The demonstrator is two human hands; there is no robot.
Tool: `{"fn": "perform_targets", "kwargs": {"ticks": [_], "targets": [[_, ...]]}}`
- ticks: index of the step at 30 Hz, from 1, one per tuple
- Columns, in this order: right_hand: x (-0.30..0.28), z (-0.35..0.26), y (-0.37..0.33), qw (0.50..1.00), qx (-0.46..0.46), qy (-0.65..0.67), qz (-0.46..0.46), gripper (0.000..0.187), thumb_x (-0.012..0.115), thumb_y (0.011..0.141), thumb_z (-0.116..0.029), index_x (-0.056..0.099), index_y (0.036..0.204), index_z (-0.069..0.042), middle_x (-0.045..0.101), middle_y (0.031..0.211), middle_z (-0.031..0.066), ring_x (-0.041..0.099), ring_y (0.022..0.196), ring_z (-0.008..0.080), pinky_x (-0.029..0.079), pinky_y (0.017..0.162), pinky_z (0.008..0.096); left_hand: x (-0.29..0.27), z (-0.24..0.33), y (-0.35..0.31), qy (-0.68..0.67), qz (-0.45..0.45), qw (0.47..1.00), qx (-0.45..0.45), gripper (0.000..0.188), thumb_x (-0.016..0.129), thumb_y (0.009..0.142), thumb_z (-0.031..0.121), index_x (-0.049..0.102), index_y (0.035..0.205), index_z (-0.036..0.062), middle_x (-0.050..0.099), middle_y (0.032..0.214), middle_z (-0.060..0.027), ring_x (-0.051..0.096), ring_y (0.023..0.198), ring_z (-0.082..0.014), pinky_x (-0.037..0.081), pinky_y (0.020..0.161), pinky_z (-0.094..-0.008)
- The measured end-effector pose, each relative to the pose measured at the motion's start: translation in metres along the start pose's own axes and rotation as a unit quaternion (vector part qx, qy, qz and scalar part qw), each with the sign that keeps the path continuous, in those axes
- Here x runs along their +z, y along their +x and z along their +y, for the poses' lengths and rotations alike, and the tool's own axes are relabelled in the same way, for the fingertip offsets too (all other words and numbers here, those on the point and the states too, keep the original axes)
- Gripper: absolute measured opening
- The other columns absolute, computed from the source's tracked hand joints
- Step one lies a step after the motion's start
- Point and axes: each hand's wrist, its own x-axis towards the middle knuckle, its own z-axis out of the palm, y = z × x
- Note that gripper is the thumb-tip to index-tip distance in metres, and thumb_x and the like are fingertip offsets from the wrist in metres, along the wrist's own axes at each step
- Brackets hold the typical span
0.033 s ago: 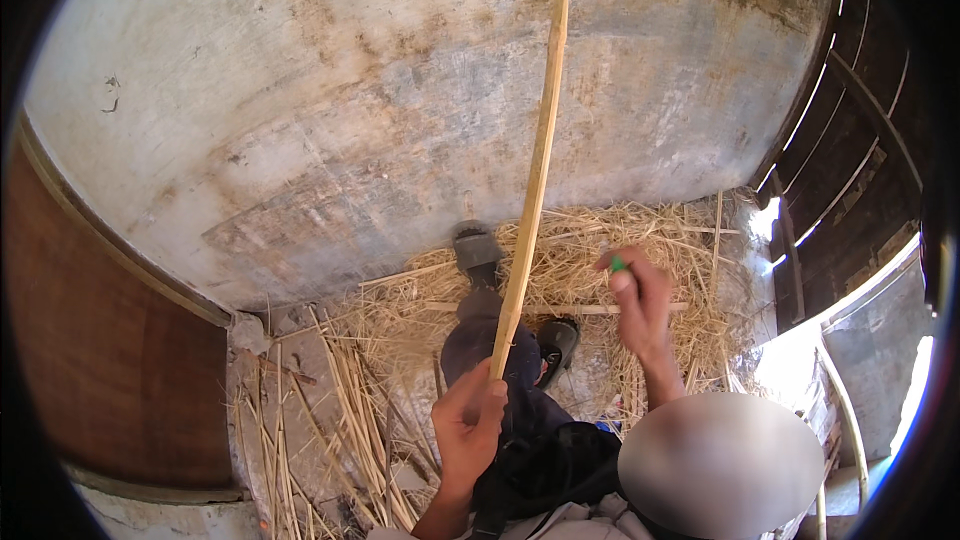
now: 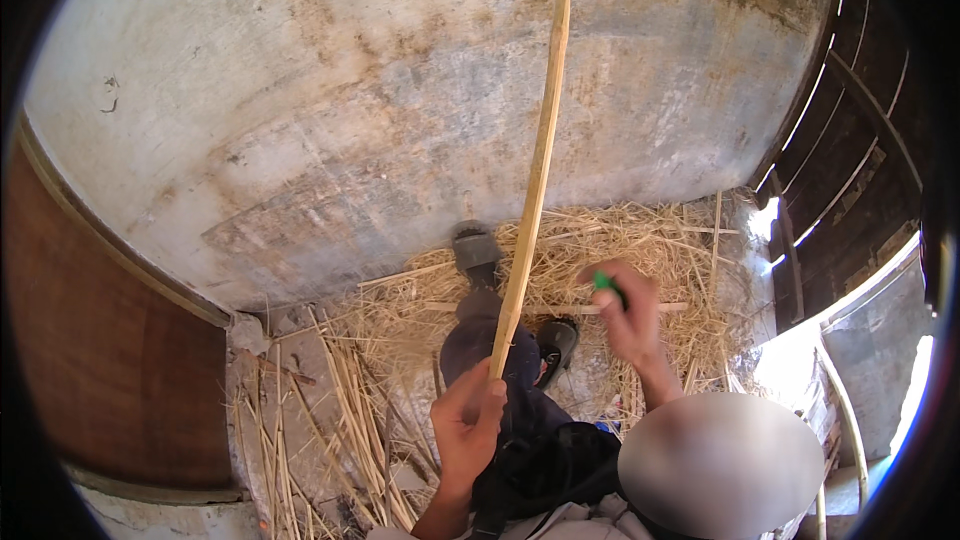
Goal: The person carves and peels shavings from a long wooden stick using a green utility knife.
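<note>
we've got a long pale cane [image 2: 535, 175] standing nearly upright in front of us, running up past the stained wall [image 2: 300, 120] and out of the top of the view. our left hand [image 2: 468, 425] is clamped round its bottom end. our right hand [image 2: 628, 315] is closed on a small green tool [image 2: 604, 282], held off to the side, not touching the cane. plenty of straw [image 2: 640, 240] and split strips [image 2: 350, 410] lie around our feet [image 2: 476, 248], so some stripping looks done, but this cane looks whole.
</note>
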Motion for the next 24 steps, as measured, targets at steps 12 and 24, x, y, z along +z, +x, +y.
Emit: {"fn": "perform_targets", "kwargs": {"ticks": [12, 24], "targets": [[0.017, -0.012, -0.006, 0.983, -0.145, -0.064, -0.093, 0.037, 0.088, 0.085, -0.038, 0.081, 0.111, -0.013, 0.073, 0.079, 0.0008, 0.067, 0.058, 0.0190, 0.050, 0.052, 0.0334, -0.001, -0.006, 0.004, 0.083, -0.003, 0.993, 0.079, 0.030, 0.072, 0.100, 0.004, 0.073, 0.129, -0.0052, 0.057, 0.075, -0.0016, 0.047, 0.064, -0.0062, 0.034, 0.055, -0.0267], [0.018, -0.005, -0.006, 0.979, -0.149, -0.127, -0.053, 0.035, 0.089, 0.083, -0.037, 0.082, 0.109, -0.014, 0.076, 0.079, -0.0004, 0.067, 0.056, 0.0178, 0.050, 0.052, 0.0324, -0.005, 0.001, 0.000, 0.174, 0.002, 0.980, 0.098, 0.027, 0.070, 0.103, 0.005, 0.074, 0.126, -0.0082, 0.056, 0.075, 0.0011, 0.050, 0.064, -0.0029, 0.035, 0.054, -0.0232]]}}
